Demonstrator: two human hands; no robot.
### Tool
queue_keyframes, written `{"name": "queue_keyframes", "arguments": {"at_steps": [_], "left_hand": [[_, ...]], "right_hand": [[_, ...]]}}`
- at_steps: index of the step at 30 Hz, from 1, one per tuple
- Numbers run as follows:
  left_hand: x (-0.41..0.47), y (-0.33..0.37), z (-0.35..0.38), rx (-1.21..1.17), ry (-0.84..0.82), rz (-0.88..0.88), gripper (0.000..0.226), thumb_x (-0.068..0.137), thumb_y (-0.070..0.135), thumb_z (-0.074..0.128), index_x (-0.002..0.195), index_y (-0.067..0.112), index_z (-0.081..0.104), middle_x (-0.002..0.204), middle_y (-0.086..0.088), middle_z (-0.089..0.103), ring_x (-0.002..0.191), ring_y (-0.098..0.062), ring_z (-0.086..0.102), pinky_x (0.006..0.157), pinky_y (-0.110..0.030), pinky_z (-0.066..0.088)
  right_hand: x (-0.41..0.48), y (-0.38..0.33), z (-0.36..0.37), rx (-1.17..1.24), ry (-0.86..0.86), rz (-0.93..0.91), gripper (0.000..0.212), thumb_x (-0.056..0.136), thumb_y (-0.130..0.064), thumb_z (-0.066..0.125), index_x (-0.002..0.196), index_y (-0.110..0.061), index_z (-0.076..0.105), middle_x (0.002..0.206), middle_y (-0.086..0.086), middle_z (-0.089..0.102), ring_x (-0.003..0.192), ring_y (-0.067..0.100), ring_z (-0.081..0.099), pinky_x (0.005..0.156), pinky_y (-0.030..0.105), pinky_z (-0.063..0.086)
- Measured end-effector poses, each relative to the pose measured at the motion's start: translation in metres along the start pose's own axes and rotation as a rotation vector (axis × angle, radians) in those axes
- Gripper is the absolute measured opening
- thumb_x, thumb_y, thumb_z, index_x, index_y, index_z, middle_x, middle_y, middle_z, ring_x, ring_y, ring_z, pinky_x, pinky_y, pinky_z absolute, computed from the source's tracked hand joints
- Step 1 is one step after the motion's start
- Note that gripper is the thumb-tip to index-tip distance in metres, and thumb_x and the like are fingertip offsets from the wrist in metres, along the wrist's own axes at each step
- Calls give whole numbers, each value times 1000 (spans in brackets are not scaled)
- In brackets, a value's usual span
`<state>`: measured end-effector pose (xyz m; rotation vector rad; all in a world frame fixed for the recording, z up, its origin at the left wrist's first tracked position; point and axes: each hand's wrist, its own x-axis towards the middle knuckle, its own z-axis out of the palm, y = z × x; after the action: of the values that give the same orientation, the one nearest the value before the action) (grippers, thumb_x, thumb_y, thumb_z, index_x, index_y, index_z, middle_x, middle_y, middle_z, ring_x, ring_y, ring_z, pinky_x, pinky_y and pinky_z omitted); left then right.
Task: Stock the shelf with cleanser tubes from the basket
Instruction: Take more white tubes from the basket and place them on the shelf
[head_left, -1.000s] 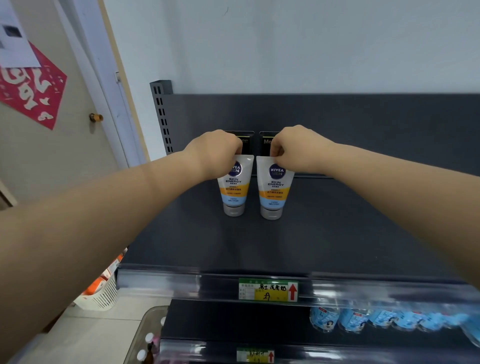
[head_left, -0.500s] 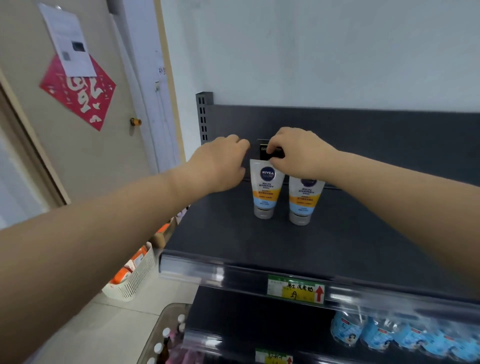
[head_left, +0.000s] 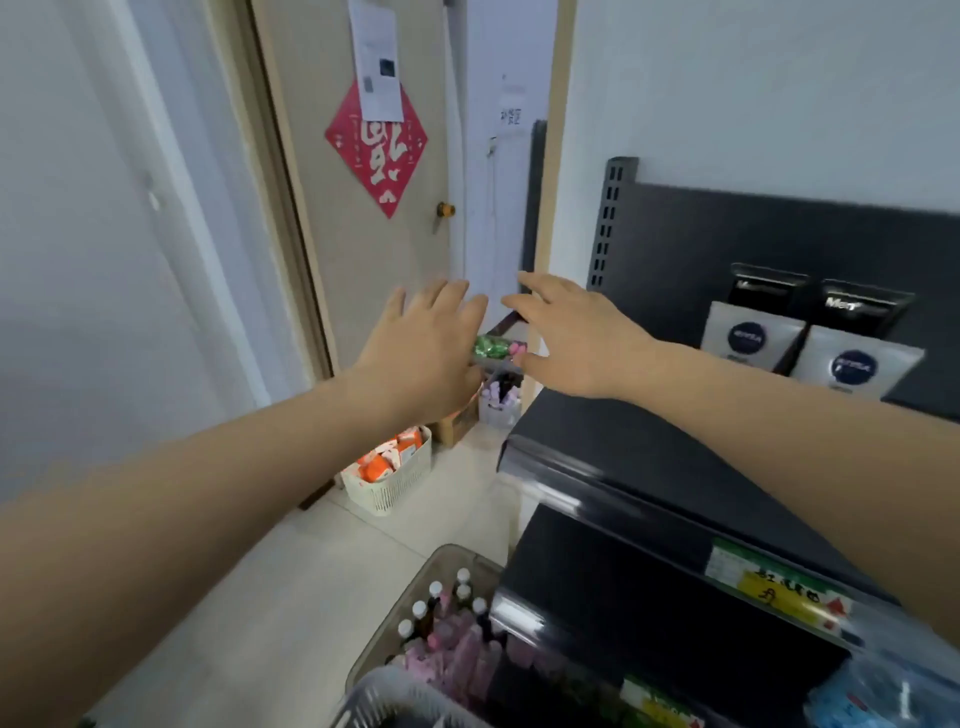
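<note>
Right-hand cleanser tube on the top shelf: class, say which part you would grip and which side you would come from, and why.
Probably pinch the flat crimped top of the right-hand tube, front and back, coming from above and in front. It stands wide end up; the other tube crowds its left, and a black box stands behind.

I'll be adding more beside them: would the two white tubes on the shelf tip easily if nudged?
Likely yes: the left white tube and right white tube stand wide flat end up, so they are probably top-heavy. The black tubes close behind might stop a backward fall. Their bases are out of view.
</note>
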<state>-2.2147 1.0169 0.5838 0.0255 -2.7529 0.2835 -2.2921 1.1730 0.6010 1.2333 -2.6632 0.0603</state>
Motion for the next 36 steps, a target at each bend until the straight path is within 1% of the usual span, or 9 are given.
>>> {"name": "queue_keyframes", "arguments": {"at_steps": [9, 12, 16, 20, 25, 27, 29, 31, 36], "left_hand": [[-105, -51, 53, -43, -163, -269, 71, 88, 41, 51, 146, 15, 21, 154, -9, 18, 145, -28, 10, 115, -49, 16], [-139, -59, 75, -60, -224, -329, 72, 88, 41, 52, 147, 14, 19, 155, -11, 19, 145, -30, 11, 116, -50, 17], [-180, -56, 109, -93, -322, -396, 73, 86, 41, 54, 145, 13, 22, 151, -12, 25, 142, -30, 18, 114, -47, 24], [-218, -47, 143, -221, -419, -488, 72, 86, 36, 56, 145, 11, 23, 150, -10, 27, 139, -28, 25, 112, -41, 27], [-260, -30, 188, -373, -497, -630, 60, 89, 29, 54, 141, 10, 32, 148, -6, 32, 134, -25, 34, 106, -40, 35], [-279, -24, 211, -408, -533, -683, 57, 88, 31, 54, 138, 11, 35, 144, -5, 37, 131, -24, 37, 104, -40, 40], [-294, -17, 230, -427, -570, -719, 52, 87, 29, 55, 134, 12, 40, 137, -4, 42, 126, -24, 42, 99, -40, 43], [-311, -8, 253, -475, -618, -790, 46, 87, 25, 54, 130, 12, 44, 132, -4, 46, 122, -24, 45, 93, -38, 44], [-349, 17, 308, -584, -709, -899, 32, 85, 20, 52, 117, 14, 50, 118, -3, 52, 109, -22, 51, 83, -34, 45]], "right_hand": [[17, -104, 76, 41, -73, -237, 63, 87, -36, 55, 143, -21, 32, 157, 11, 12, 142, 30, 21, 113, 41, 20], [10, -131, 107, 39, -117, -328, 67, 86, -36, 57, 145, -21, 29, 156, 11, 14, 142, 29, 18, 114, 41, 18], [-4, -158, 151, 60, -235, -418, 70, 87, -37, 58, 147, -20, 25, 159, 6, 5, 146, 25, 6, 116, 41, 13], [-19, -176, 196, 85, -336, -490, 69, 88, -34, 57, 147, -18, 24, 158, 8, 8, 146, 25, 5, 117, 38, 10], [-39, -194, 248, 120, -425, -555, 65, 90, -29, 53, 146, -15, 24, 158, 7, 7, 146, 23, 5, 116, 34, 11], [-46, -202, 272, 124, -469, -580, 64, 90, -28, 53, 146, -15, 25, 158, 6, 10, 145, 23, 8, 115, 36, 14], [-53, -208, 293, 135, -495, -598, 63, 88, -27, 56, 143, -14, 29, 154, 8, 19, 142, 25, 18, 114, 38, 20], [-60, -215, 322, 141, -535, -619, 60, 87, -27, 58, 140, -13, 34, 147, 8, 29, 136, 25, 29, 110, 36, 27], [-78, -226, 396, 135, -644, -671, 53, 85, -28, 59, 133, -11, 43, 134, 7, 42, 124, 24, 43, 104, 35, 37]]}}
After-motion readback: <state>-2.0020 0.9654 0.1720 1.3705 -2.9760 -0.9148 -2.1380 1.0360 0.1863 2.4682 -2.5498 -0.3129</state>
